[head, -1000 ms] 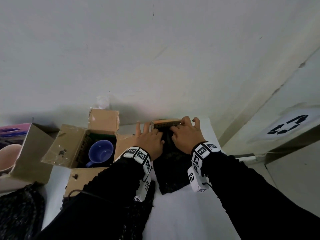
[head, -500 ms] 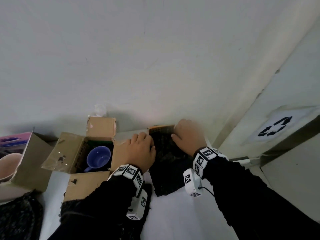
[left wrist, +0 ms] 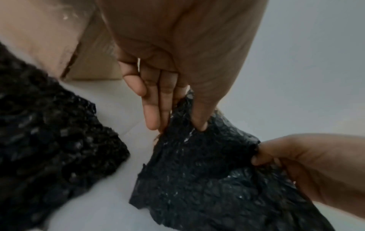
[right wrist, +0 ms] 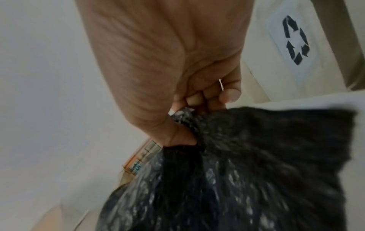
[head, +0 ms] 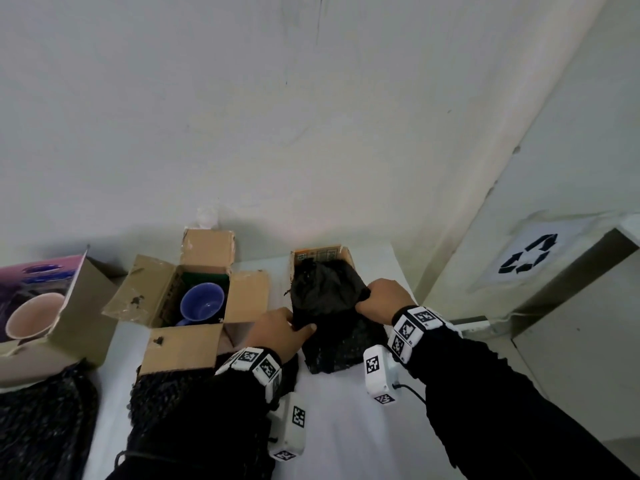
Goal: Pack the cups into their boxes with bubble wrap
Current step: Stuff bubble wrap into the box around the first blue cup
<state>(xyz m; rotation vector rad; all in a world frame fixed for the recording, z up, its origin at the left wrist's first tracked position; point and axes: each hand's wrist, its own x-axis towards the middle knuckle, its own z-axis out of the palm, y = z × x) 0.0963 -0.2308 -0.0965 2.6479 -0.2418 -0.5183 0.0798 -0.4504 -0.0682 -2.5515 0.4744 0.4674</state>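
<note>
- Black bubble wrap (head: 325, 294) sits at the far middle of the white table (head: 346, 427), bunched up over the mouth of a small cardboard box (head: 320, 253) that stands against the wall; its near end trails down onto the tabletop.
- My left hand (head: 277, 332) pinches the left edge of that sheet: in the left wrist view the thumb (left wrist: 199, 118) presses into the wrap (left wrist: 197, 179) while the other fingers (left wrist: 152, 109) lie fairly straight behind it.
- My right hand (head: 382, 301) grips the right edge, fingers curled tight with a gathered fold bunched in the fist, as the right wrist view shows (right wrist: 187, 100).
- I can read a printed strip on the box rim (right wrist: 142, 157) just under the right thumb; what lies beneath the wrap is hidden from me.
- Left of my hands stands an open brown carton (head: 187, 306) with its flaps spread, and a blue cup (head: 201, 303) lies inside it, mouth towards me.
- Further left is a printed purple box (head: 45, 306) showing a pink cup (head: 33, 318) at its open side.
- More black bubble wrap (head: 45, 420) lies at the near left edge of the table, and another piece (head: 166, 386) sits under my left sleeve.
- On the right, well apart from the table, a grey bin (head: 561, 306) carries a recycling sign (head: 528, 254).
</note>
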